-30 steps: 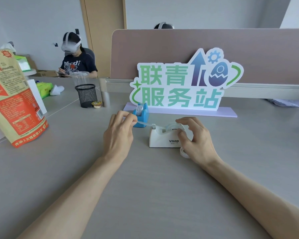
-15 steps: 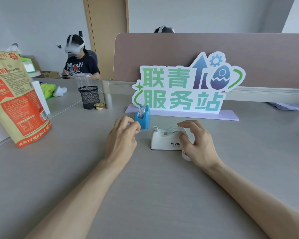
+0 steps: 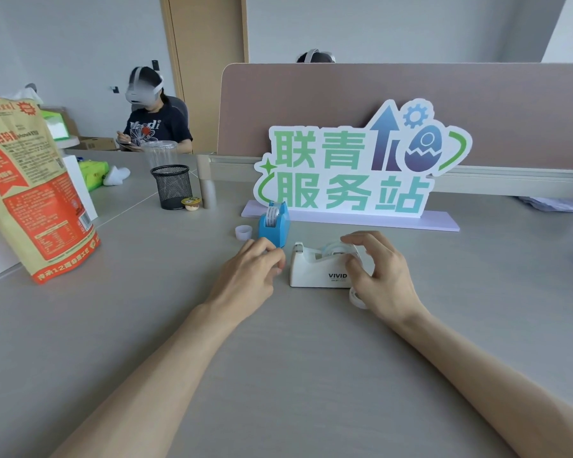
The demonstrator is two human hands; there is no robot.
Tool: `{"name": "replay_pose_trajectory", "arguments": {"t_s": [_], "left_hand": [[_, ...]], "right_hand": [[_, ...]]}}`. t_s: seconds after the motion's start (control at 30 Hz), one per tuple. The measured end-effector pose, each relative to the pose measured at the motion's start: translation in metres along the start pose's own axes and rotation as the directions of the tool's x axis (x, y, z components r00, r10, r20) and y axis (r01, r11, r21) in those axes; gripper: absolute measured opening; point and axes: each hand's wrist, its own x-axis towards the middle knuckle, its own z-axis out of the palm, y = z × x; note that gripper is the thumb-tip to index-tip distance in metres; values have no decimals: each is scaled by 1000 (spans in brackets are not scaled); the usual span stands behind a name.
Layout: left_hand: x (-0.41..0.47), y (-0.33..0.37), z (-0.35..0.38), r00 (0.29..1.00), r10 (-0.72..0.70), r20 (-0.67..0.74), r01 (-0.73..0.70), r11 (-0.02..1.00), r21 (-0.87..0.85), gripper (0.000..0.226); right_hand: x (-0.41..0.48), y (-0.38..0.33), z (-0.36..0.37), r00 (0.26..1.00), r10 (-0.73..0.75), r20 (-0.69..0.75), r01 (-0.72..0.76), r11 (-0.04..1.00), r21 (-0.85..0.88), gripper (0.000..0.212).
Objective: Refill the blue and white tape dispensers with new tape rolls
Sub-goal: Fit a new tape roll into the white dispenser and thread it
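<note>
The white tape dispenser (image 3: 315,274) stands mid-table with a clear tape roll (image 3: 331,251) seated in it. My right hand (image 3: 382,279) grips that roll, index finger over its top and thumb against its side. My left hand (image 3: 250,271) has its fingers pinched together just left of the dispenser's cutter end; I see no tape strip between them. The blue tape dispenser (image 3: 275,226) stands right behind my left hand, holding a printed white roll. A small empty core (image 3: 244,232) sits to its left. Another clear tape ring (image 3: 356,297) lies under my right palm.
A large sign on a lilac base (image 3: 348,166) stands behind the dispensers. A tall orange snack bag (image 3: 30,193) is at the left, a black mesh cup (image 3: 172,186) and small pudding cup (image 3: 191,203) farther back. A person sits at the far desk.
My left hand has drawn back to the right, close to the white dispenser's cutter. The tape strip seen stretched a second ago no longer shows. The small core left of the blue dispenser is now uncovered.
</note>
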Motion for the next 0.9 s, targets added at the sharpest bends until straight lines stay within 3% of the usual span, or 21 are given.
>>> {"name": "replay_pose_trajectory", "arguments": {"t_s": [0.33, 0.5, 0.73, 0.83, 0.9], "left_hand": [[0, 2, -1, 997, -13, 70, 20, 994, -105, 2], [0, 3, -1, 992, -20, 121, 32, 995, -93, 14], [-1, 1, 0, 991, -20, 130, 32, 995, -91, 29], [-2, 5, -5, 991, -45, 124, 62, 989, -133, 27], [-3, 8, -9, 990, -56, 131, 76, 985, -157, 19]], "right_hand": [[-1, -2, 0, 1000, 10, 19, -10, 1000, 12, 28], [-1, -3, -1, 998, 48, 38, -50, 998, 36, 30], [3, -2, -7, 937, 275, 215, -318, 927, 198, 42], [4, -1, -8, 875, 357, 329, -459, 828, 323, 48], [4, -1, -8, 868, 364, 339, -476, 805, 354, 53]]}}
